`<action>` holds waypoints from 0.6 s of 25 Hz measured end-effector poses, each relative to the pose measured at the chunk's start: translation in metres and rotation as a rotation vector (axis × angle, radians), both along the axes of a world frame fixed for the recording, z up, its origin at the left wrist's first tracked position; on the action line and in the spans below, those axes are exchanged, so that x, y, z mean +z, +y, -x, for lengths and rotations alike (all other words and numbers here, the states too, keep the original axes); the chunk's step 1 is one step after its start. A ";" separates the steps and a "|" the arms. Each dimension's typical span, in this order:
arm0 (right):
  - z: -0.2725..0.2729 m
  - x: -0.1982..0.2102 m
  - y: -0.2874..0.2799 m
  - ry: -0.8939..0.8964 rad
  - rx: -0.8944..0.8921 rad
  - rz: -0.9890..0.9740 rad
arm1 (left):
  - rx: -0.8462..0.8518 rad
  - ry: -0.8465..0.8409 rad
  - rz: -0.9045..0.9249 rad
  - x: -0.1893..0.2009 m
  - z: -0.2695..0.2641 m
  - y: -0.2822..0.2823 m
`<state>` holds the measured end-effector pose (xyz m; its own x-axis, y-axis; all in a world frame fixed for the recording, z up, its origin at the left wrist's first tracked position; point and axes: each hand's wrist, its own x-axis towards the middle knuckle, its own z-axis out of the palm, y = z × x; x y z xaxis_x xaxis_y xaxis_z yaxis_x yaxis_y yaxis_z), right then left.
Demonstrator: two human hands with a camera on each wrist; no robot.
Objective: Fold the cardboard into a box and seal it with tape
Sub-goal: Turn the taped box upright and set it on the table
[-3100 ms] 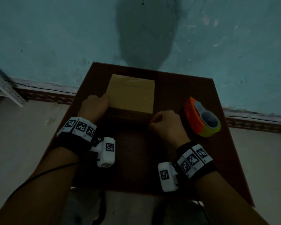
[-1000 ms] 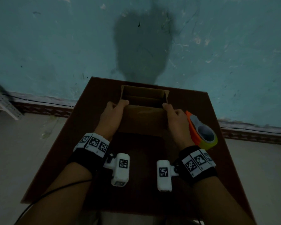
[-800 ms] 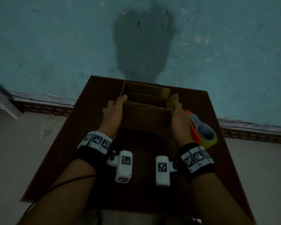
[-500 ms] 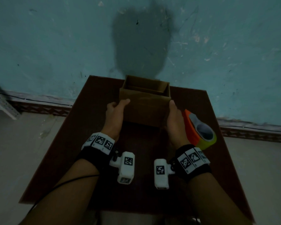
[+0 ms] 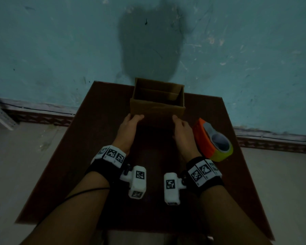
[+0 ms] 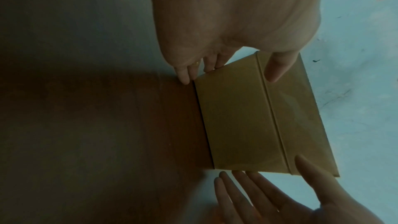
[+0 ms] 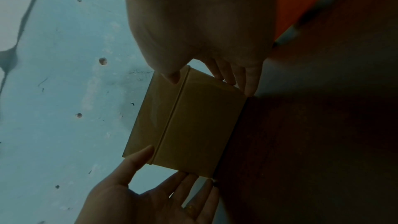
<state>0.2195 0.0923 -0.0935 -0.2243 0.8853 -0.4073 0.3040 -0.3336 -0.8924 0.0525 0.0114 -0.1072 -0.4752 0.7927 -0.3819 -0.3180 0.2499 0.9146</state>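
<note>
Both hands [image 5: 155, 126] apparently steady the upright open cardboard box [image 5: 157, 107].

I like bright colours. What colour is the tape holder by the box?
The tape holder is orange, with a yellow-green roll; the head view shows it best.

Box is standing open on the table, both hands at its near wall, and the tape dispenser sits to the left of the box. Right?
Not quite. The tape dispenser sits to the right of the box, beside the right hand, as the head view shows. The rest holds: the box stands open on the table, left hand at its near wall too.
</note>
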 end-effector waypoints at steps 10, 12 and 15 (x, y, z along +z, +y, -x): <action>0.000 -0.012 0.010 0.055 -0.005 -0.027 | -0.016 -0.047 0.002 0.000 -0.001 0.004; -0.003 -0.012 0.010 0.056 0.001 -0.027 | -0.014 0.003 -0.001 -0.002 0.001 0.004; -0.008 -0.003 0.008 0.029 0.024 -0.050 | -0.003 0.016 -0.017 -0.005 0.006 0.004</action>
